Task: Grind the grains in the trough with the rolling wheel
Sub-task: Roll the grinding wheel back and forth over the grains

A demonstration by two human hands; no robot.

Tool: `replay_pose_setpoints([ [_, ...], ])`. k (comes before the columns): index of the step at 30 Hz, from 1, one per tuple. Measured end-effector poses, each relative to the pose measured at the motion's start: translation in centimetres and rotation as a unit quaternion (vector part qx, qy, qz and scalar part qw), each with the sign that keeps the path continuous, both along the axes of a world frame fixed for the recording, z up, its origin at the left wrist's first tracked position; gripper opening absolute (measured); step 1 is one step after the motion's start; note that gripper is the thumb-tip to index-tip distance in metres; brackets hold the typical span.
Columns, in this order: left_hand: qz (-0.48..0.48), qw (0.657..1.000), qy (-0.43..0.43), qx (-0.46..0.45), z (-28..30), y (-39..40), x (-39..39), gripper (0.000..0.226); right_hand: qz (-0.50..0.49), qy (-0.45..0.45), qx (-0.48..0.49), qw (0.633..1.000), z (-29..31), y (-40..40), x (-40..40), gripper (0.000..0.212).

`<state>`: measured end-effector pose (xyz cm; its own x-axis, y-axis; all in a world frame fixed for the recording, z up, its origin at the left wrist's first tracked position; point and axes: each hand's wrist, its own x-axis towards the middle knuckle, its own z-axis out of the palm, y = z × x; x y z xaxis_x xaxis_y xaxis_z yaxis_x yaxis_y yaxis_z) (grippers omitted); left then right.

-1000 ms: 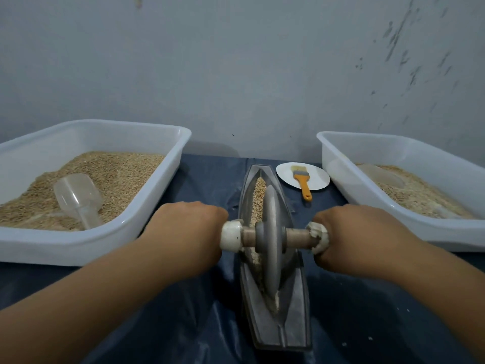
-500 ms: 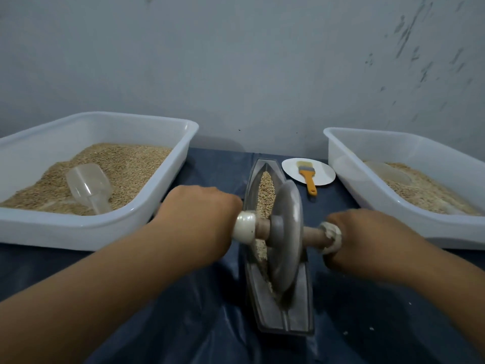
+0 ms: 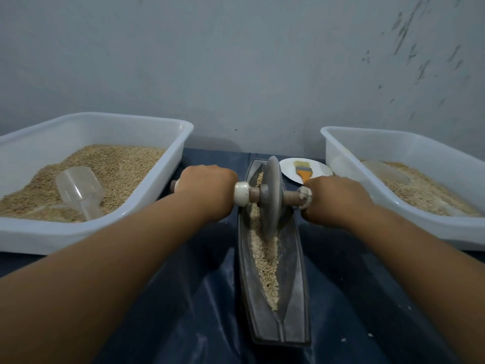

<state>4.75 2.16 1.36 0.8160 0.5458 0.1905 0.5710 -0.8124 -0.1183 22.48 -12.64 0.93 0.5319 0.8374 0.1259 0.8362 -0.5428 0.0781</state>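
- A narrow, boat-shaped metal trough lies lengthwise across the middle of a table draped in dark blue cloth, its near end toward the person.
- A grey disc-shaped rolling wheel stands upright in the trough's far half, on a wooden axle with white end caps.
- The left hand is curled around the axle's left handle, knuckles up.
- The right hand is wrapped around the right handle in the same way.
- Pale crushed grains line the trough's groove, mostly on the near side of the wheel.
- A white tub at the table's left edge holds grain and a clear plastic scoop.
- A second white tub at the right edge also holds grain.
- A small white plate at the far edge carries an orange-handled brush.
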Motion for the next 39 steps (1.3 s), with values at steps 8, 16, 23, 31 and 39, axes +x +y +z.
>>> replay_pose_setpoints([
  [8, -0.077, 0.989, -0.045, 0.115, 0.3, -5.5, -7.7, 0.048, 0.048, 0.069, -0.042, 0.996, 1.4, -9.6, -5.9, 0.03],
  [16, 0.01, 0.999, -0.003, 0.049, 0.5, -1.5, -0.4, 0.017, -0.024, 0.052, -0.027, 0.998, -0.7, -1.8, -0.4, 0.017],
  [23, 0.007, 0.999, 0.019, 0.03, 2.5, 2.0, 3.7, 0.024, -0.023, 0.025, 0.028, 0.999, -1.0, 3.1, 4.5, 0.011],
  [31, -0.03, 0.998, 0.033, 0.051, 0.6, 0.8, 1.1, 0.031, 0.014, 0.103, -0.009, 0.995, -2.0, -1.2, 2.4, 0.011],
  [39, 0.004, 0.996, 0.057, -0.064, 1.9, 3.4, 3.4, 0.025, 0.008, -0.017, -0.016, 1.0, 0.8, 3.2, 3.6, 0.012],
])
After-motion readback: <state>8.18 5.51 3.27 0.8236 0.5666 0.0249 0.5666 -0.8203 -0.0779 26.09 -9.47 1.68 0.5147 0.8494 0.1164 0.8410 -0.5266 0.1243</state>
